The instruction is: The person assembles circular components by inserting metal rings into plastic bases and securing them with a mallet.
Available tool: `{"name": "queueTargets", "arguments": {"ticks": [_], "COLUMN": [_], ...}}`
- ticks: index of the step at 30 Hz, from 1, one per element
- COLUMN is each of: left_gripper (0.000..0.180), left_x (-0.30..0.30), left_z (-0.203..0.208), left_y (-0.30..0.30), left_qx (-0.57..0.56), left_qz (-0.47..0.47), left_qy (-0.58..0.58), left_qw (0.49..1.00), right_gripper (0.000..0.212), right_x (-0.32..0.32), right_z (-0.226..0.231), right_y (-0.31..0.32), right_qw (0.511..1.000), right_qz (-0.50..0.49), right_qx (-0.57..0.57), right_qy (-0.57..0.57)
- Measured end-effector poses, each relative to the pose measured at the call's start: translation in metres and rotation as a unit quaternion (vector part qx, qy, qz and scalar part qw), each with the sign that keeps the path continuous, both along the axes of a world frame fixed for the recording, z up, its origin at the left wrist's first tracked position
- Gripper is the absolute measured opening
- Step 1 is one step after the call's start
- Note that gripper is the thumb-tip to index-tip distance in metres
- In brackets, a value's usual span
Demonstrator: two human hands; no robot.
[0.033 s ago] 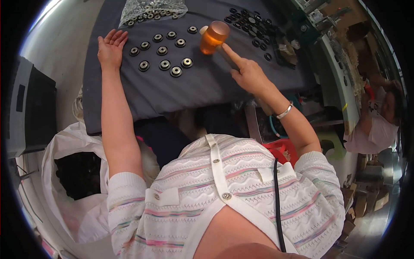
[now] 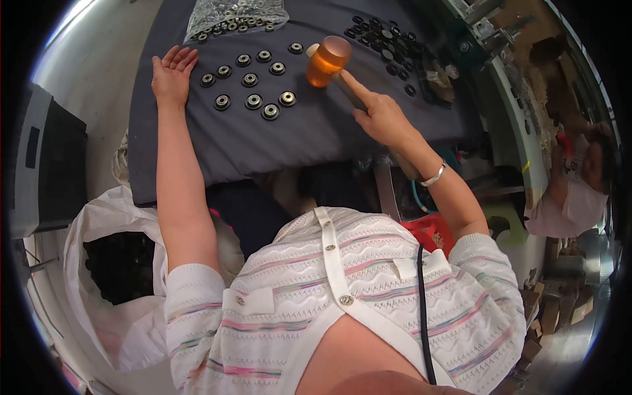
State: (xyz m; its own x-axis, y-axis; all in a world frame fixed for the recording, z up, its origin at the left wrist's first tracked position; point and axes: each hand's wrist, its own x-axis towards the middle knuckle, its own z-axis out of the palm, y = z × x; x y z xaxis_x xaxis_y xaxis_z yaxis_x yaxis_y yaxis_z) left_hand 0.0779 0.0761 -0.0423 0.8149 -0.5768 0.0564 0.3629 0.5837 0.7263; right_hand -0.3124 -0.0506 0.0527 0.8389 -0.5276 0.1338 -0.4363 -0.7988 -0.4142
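Note:
My left hand (image 2: 172, 78) lies flat with fingers spread on the dark grey cloth (image 2: 296, 141) that covers the table, just left of several round black-and-silver ring parts (image 2: 253, 100) set out in rows. My right hand (image 2: 380, 117) grips the handle of a mallet with an orange translucent head (image 2: 327, 60), index finger stretched along the handle. The mallet head hovers just right of the rows, close to the nearest ring (image 2: 295, 48).
A clear bag of small metal parts (image 2: 234, 16) sits at the cloth's far edge, and a heap of black rings (image 2: 388, 39) lies at the far right. A white sack (image 2: 115, 263) with dark parts stands lower left. Another person (image 2: 573, 197) sits at right.

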Motion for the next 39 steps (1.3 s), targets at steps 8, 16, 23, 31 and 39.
{"name": "queueTargets", "arguments": {"ticks": [8,16,23,31,39], "left_gripper": [0.059,0.057,0.057,0.057,0.057], "left_x": [-0.001,-0.001,-0.002,-0.002,-0.002], "left_z": [0.003,-0.001,0.002,-0.001,-0.002], "left_y": [0.004,0.005,-0.002,0.003,0.005], "left_qx": [-0.008,-0.016,-0.024,-0.020,-0.017], "left_qz": [-0.002,0.000,-0.008,-0.003,0.007], "left_qy": [0.003,0.011,0.006,0.006,-0.005], "left_qw": [1.000,1.000,1.000,1.000,1.000], "right_gripper": [0.072,0.071,0.071,0.068,0.071], "right_x": [0.044,0.082,0.112,0.136,0.147], "right_z": [0.018,0.003,-0.008,0.012,0.003], "right_y": [0.009,-0.003,-0.020,0.005,0.008], "right_qw": [0.997,0.997,0.995,0.999,0.993], "right_qz": [0.036,0.058,0.058,0.046,0.115], "right_qx": [-0.014,0.020,-0.069,-0.002,-0.020], "right_qy": [-0.069,0.054,0.042,-0.006,0.011]}}
